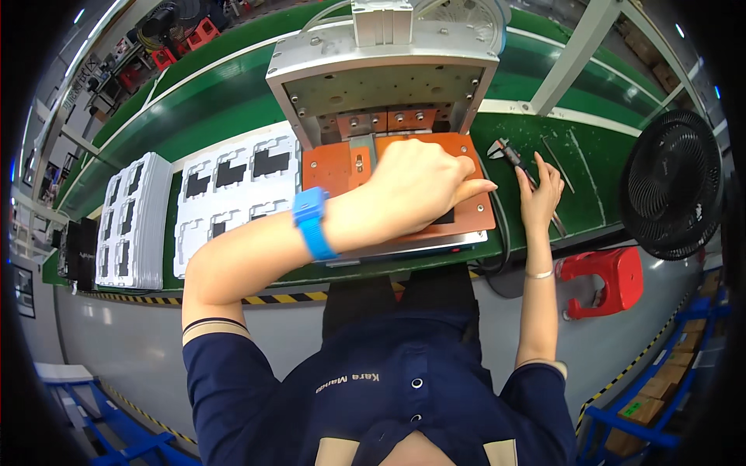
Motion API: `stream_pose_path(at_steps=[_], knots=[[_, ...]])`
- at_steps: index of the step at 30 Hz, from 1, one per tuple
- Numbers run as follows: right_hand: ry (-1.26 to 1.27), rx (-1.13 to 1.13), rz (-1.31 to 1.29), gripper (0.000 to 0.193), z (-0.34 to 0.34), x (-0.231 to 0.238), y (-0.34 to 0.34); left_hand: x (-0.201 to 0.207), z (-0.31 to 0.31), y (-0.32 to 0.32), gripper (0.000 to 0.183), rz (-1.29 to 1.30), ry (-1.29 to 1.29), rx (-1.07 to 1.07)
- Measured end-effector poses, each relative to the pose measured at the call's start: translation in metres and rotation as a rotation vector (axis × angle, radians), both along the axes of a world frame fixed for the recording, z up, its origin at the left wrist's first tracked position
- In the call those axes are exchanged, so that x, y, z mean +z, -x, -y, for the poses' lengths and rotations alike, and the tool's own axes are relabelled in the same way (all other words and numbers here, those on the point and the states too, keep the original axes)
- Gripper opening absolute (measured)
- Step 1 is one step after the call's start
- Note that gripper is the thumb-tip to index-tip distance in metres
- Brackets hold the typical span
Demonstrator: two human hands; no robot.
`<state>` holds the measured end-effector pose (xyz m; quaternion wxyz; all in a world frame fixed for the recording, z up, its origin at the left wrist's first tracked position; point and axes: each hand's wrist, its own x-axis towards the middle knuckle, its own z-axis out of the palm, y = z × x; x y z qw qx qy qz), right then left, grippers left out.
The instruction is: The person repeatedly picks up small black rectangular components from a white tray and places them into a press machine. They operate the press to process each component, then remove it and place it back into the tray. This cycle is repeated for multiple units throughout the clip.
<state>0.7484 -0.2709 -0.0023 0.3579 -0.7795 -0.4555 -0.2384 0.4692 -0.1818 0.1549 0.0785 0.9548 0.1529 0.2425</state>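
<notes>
My left hand (423, 180), a blue watch (311, 220) on its wrist, is over the orange base plate (326, 165) of a metal press (381, 58). Its fingers are curled and mostly hidden; the thumb sticks out to the right. Whatever they may hold cannot be made out. Under the thumb side, a small black piece (445, 218) shows on the plate. To the right, my right hand (542, 198) lies over a digital caliper (509, 153) on the green tabletop, fingers stretched and apart. The caliper's jaws point away to the left; the hand partly covers its beam.
White trays (233, 147) with black pieces lie left of the press, beside a tall tray stack (132, 225). A thin metal rod (559, 165) lies beyond my right hand. A black fan (672, 186) stands at the right, a red stool (602, 279) below the table edge.
</notes>
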Motion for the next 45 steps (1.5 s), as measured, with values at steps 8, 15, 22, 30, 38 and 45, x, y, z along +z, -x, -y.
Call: stream_pose_path(at_steps=[8, 15, 22, 30, 38, 45], knots=[[0.031, 0.791, -0.220, 0.031, 0.013, 0.122, 0.111, -0.013, -0.031, 0.008, 0.019, 0.159, -0.205, -0.058], [0.250, 1.033, -0.272, 0.030, -0.014, 0.124, 0.131, 0.007, -0.002, 0.100, 0.017, 0.217, -0.109, 0.110], [0.358, 1.078, -0.277, 0.027, -0.025, 0.137, 0.139, -0.023, 0.023, 0.100, 0.074, -0.096, 0.112, -0.007], [0.281, 0.963, -0.017, 0.022, -0.054, 0.127, 0.149, -0.033, 0.013, 0.097, 0.083, -0.196, -0.015, -0.030], [0.336, 0.850, 0.332, 0.028, -0.052, 0.131, 0.156, -0.039, 0.014, 0.100, 0.082, -0.179, -0.067, -0.030], [0.286, 0.812, 0.260, 0.032, -0.055, 0.125, 0.157, -0.038, 0.014, 0.099, 0.079, -0.182, -0.075, -0.010]])
